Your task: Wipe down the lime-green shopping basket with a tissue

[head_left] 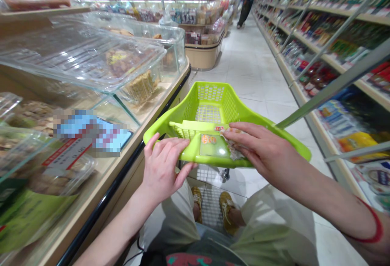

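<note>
A bright green plastic shopping cart [213,105] stands right in front of me, its perforated basket reaching forward. My left hand [163,164] grips the left part of the cart's handle, fingers over the top and thumb below. A crumpled greyish cloth [234,146] is under the fingers of my right hand [258,146], which presses it on the handle right of the middle. Between my hands, a clear panel with an orange sticker [210,144] is set in the handle. Part of the cloth is hidden by my fingers.
At left, a display counter [176,91] with clear lids and packaged food runs close beside the cart. A phone-like screen [111,136] lies on it, blurred. Stocked shelves [335,59] with metal bars line the right. A person [246,0] is far down the tiled aisle.
</note>
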Motion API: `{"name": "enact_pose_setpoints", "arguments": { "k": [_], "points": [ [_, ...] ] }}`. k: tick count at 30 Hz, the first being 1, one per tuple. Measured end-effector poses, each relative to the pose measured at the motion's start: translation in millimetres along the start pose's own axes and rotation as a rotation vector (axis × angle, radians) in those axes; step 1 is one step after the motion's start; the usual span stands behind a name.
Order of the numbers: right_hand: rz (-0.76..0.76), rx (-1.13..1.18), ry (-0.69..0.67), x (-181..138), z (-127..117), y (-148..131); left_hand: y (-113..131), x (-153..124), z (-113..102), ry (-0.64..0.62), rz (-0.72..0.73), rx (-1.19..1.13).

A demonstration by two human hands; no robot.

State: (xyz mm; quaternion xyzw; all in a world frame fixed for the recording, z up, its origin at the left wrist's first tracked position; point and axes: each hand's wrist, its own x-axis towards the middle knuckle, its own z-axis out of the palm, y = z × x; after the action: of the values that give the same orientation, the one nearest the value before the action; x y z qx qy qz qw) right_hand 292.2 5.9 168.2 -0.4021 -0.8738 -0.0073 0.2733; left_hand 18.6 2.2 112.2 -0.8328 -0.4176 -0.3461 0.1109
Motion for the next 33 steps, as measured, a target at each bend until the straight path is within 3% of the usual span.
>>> {"name": "enact_pose_setpoints", "arguments": {
  "k": [6, 11, 16, 23, 26, 30, 33],
  "points": [
    [-0.072, -0.045, 0.069, 15, 20, -31, 2, 0, 0, -0.004, -0.01, 0.007],
    [-0.162, -0.019, 0.036, 37, 39, -61, 1, 0, 0, -0.006, 0.009, 0.021],
    [-0.213, -0.007, 0.103, 18, 37, -46, 0, 1, -2, -0.014, 0.005, 0.015],
    [-0.218, -0.047, 0.002, -29, 17, -20, 1, 2, -1, -0.015, 0.003, 0.013],
    [-0.238, -0.117, 0.039, -24, 24, -29, 1, 2, -1, -0.007, -0.001, 0.0],
    [-0.392, -0.152, 0.189, 4, 47, -48, 2, 2, -1, 0.0, 0.003, -0.012],
    [-0.469, -0.193, 0.209, 18, 58, -53, 2, 2, -2, -0.006, -0.002, -0.01]
  ]
}}
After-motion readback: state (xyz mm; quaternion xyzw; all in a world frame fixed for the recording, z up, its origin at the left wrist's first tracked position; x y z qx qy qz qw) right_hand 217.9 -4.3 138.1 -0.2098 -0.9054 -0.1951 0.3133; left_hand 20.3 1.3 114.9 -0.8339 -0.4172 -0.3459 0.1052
